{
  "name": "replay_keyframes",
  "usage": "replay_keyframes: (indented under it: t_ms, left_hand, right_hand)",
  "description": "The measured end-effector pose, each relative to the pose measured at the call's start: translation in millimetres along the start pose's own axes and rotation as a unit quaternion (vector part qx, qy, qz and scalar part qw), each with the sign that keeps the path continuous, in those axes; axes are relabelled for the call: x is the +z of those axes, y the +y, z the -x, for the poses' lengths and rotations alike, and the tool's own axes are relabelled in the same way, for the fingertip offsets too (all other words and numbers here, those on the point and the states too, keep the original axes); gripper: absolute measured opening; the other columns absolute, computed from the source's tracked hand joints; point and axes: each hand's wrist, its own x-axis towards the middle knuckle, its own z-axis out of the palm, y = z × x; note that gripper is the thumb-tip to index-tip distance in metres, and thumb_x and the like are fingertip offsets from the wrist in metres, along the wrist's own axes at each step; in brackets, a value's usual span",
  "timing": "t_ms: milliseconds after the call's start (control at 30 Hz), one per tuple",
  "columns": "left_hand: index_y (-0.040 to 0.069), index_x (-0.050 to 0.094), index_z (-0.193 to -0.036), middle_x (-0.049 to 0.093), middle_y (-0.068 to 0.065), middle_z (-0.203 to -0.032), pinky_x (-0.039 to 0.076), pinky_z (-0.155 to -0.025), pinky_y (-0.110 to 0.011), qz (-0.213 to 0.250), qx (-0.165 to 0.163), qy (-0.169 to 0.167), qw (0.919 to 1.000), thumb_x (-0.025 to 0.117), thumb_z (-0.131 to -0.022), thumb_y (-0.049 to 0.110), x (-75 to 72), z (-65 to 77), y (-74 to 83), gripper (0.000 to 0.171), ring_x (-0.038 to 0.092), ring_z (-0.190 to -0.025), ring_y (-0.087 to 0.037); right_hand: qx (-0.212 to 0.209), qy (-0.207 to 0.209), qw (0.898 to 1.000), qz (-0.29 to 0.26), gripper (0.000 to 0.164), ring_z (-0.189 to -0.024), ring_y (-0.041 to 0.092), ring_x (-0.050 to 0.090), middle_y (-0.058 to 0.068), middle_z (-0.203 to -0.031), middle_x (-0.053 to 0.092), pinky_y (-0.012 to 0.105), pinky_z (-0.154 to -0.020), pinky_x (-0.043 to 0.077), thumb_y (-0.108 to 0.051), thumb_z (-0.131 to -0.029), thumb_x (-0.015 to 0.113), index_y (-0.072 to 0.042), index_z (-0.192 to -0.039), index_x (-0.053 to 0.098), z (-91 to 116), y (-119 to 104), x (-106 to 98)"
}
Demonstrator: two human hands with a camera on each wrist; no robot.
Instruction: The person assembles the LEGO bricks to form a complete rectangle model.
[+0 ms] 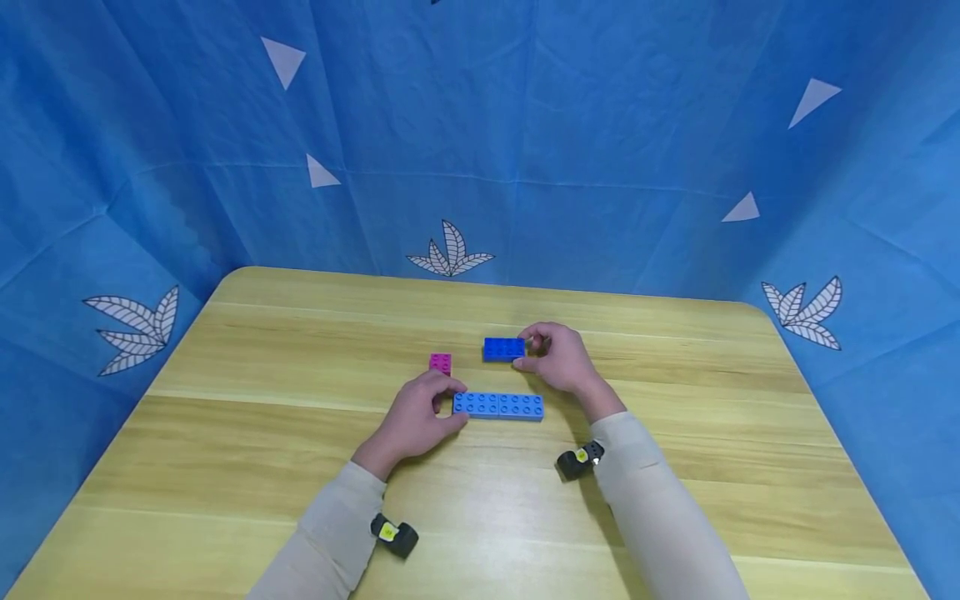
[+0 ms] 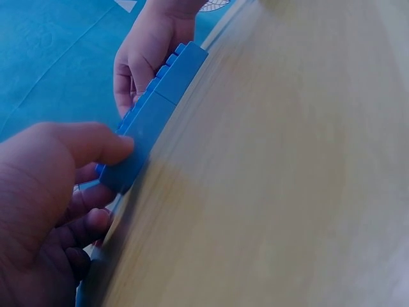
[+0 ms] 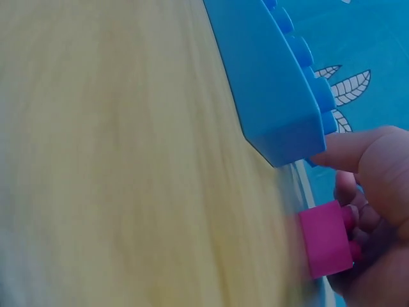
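My left hand (image 1: 420,415) pinches the left end of two light blue toy building bricks (image 1: 498,406) lined up end to end on the table. In the left wrist view, its thumb lies on the side of these bricks (image 2: 144,137). Beyond them, my right hand (image 1: 558,357) pinches the right end of a darker blue brick (image 1: 500,349). A small pink brick (image 1: 440,363) lies behind my left fingers. The right wrist view shows a pink brick (image 3: 326,239) close by my right fingers; whether it is the same one, I cannot tell.
The wooden table (image 1: 247,467) has rounded far corners. Blue cloth (image 1: 517,125) with white leaf and triangle prints hangs around its far side and sides. Each wrist carries a small black camera (image 1: 577,463).
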Motion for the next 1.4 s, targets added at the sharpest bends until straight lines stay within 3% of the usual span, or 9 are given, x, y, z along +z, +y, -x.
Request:
replay_keyframes:
  t_ms: [933,1400]
  left_hand:
    - [0.012,0.07,-0.113,0.056,0.004,-0.097,0.044,-0.068,-0.033,-0.002,-0.011,-0.009,0.9999,0.082,-0.084,0.017,-2.2,0.6,4.7,0.032,0.049,-0.077,-0.016]
    - [0.01,0.07,-0.113,0.057,0.003,-0.097,0.045,-0.067,-0.034,0.0,-0.007,-0.01,0.9999,0.082,-0.084,0.018,-2.7,-0.5,4.0,0.033,0.05,-0.077,-0.017]
  right_hand:
    - [-0.023,0.022,0.999,-0.02,0.029,-0.063,0.022,0.041,0.013,-0.085,0.053,0.037,-0.058,0.036,-0.018,-0.083,0.084,-0.013,-0.107,0.07,27.6,-19.9,-10.7]
    - [-0.036,0.012,0.999,-0.02,0.03,-0.064,0.022,0.043,0.006,-0.073,0.048,0.037,-0.062,0.038,-0.013,-0.079,0.087,-0.008,-0.104,0.071,47.8,-33.2,-10.8]
